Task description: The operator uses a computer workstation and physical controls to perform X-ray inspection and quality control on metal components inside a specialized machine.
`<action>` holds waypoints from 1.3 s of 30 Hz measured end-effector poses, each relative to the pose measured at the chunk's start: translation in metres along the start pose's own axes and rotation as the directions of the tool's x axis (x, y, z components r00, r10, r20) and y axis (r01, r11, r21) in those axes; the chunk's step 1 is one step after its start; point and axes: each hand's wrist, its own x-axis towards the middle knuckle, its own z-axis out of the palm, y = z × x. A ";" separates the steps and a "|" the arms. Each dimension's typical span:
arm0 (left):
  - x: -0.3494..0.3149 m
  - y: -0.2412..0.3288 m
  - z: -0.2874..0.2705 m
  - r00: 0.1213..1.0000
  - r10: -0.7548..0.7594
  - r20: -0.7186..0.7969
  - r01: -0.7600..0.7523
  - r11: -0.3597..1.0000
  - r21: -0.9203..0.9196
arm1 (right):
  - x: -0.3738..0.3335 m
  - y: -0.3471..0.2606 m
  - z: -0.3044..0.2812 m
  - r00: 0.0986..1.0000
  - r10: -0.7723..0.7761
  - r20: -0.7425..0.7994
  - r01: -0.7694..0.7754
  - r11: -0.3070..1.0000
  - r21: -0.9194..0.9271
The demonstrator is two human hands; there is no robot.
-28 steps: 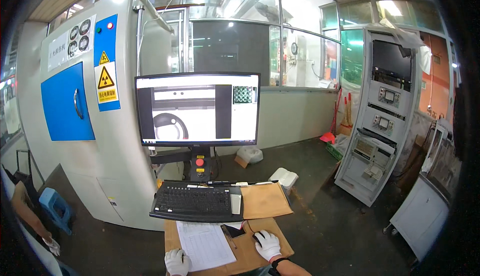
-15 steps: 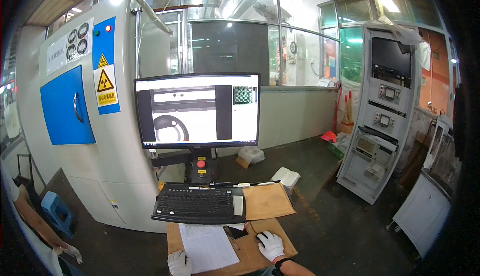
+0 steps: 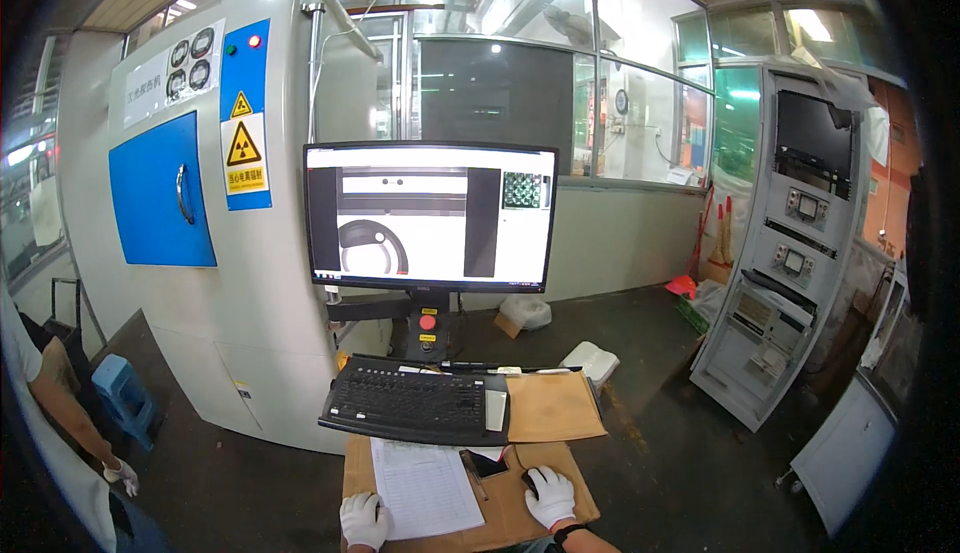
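Note:
My right hand [image 3: 553,499], in a white glove, lies over a dark computer mouse [image 3: 529,480] on a brown board [image 3: 508,521]. My left hand [image 3: 363,520], also gloved in white, rests palm down at the left edge of a printed form sheet [image 3: 425,493], its fingers stretched out. Between the hands lie a pen [image 3: 474,474] and a dark flat phone-like object [image 3: 488,464]. Above the board sits a black keyboard [image 3: 405,398] beside a brown folder [image 3: 553,405]. The monitor [image 3: 430,215] displays a grey picture with a round, wheel-like shape.
At left stands a large grey cabinet [image 3: 285,373] with a blue door [image 3: 163,196] and radiation warning signs. A co-worker's gloved hand [image 3: 122,475] hangs near a blue stool [image 3: 125,401]. A red button [image 3: 428,323] sits below the monitor. An instrument rack [image 3: 745,378] stands at right.
The whole view has shifted, so the scene sits farther right. The round shape on the monitor looks slightly turned. Both hands keep their places on the board.

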 end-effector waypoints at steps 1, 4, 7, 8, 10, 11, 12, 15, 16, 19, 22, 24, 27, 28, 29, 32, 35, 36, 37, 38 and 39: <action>0.002 0.001 -0.001 1.000 -0.001 0.001 0.001 1.000 -0.017 | 0.000 0.000 -0.001 1.000 0.015 0.005 -0.015 1.000 -0.003; 0.007 0.005 -0.005 1.000 0.027 -0.014 -0.027 0.999 -0.016 | -0.001 0.001 0.000 0.999 0.040 0.007 -0.040 0.999 -0.015; 0.007 0.006 -0.007 0.999 0.042 -0.008 -0.042 0.999 -0.010 | -0.002 -0.002 -0.003 0.999 0.053 0.005 -0.053 0.998 -0.029; 0.006 0.005 -0.006 0.999 0.051 -0.005 -0.051 0.999 -0.011 | -0.001 -0.004 -0.005 0.999 0.052 0.006 -0.051 0.998 -0.035; 0.003 0.001 -0.001 0.999 0.036 0.003 -0.036 0.999 0.005 | 0.001 -0.005 -0.008 0.998 0.061 0.015 -0.061 0.998 -0.033; 0.002 -0.001 0.000 0.999 0.043 0.007 -0.043 0.999 0.002 | 0.001 -0.006 -0.008 0.998 0.061 0.026 -0.060 0.998 -0.029; 0.001 -0.001 0.001 0.999 0.040 0.008 -0.040 0.999 -0.001 | 0.001 -0.004 -0.008 0.997 0.070 0.022 -0.069 0.997 -0.031; 0.002 0.000 0.000 0.999 0.038 0.009 -0.038 0.999 -0.004 | 0.001 0.001 -0.002 0.992 0.098 0.084 -0.095 0.995 -0.033; 0.002 0.001 -0.001 0.999 0.033 0.006 -0.033 0.999 -0.002 | 0.001 0.002 0.000 0.994 0.085 0.062 -0.083 0.996 -0.035; 0.002 0.000 -0.001 0.999 0.005 0.033 -0.005 1.000 0.002 | -0.001 0.004 0.004 0.997 0.065 0.035 -0.063 0.997 -0.034; 0.003 0.002 -0.002 0.999 0.032 -0.017 -0.032 0.999 -0.008 | 0.000 0.004 0.003 0.997 0.062 0.045 -0.061 0.998 -0.034; 0.004 0.000 -0.002 0.999 0.050 -0.008 -0.050 0.999 -0.001 | 0.000 0.003 0.002 0.996 0.069 0.057 -0.067 0.997 -0.034; 0.003 -0.001 0.000 0.997 0.074 -0.015 -0.074 0.997 0.013 | 0.000 0.004 0.003 0.998 0.053 0.039 -0.052 0.998 -0.029; 0.003 0.000 0.000 0.996 0.081 -0.029 -0.081 0.997 0.021 | 0.000 0.004 0.003 0.998 0.050 0.033 -0.049 0.999 -0.020; 0.003 0.000 0.000 0.996 0.082 -0.029 -0.082 0.996 0.021 | 0.000 0.005 0.004 0.999 0.046 0.027 -0.046 0.999 -0.011; 0.005 0.003 -0.002 0.998 0.061 -0.011 -0.061 0.998 0.021 | -0.001 0.006 0.005 0.998 0.053 0.027 -0.053 0.999 -0.005; 0.005 0.004 -0.002 0.998 0.055 -0.019 -0.054 0.998 0.017 | 0.000 0.003 0.002 0.996 0.066 0.056 -0.065 0.998 -0.016; 0.004 0.003 -0.002 0.998 0.057 -0.020 -0.057 0.998 0.021 | 0.000 0.003 0.001 0.996 0.067 0.057 -0.066 0.998 -0.016; 0.004 0.002 -0.002 0.998 0.060 -0.022 -0.059 0.998 0.026 | 0.000 0.002 0.001 0.997 0.058 0.046 -0.057 0.998 -0.012; 0.004 0.000 0.000 0.998 0.060 -0.021 -0.059 0.998 0.025 | 0.000 0.002 0.001 0.998 0.049 0.036 -0.049 0.999 -0.008; 0.003 -0.001 0.001 0.998 0.066 -0.019 -0.066 0.997 0.027 | 0.000 0.001 0.000 0.998 0.049 0.036 -0.049 0.999 -0.007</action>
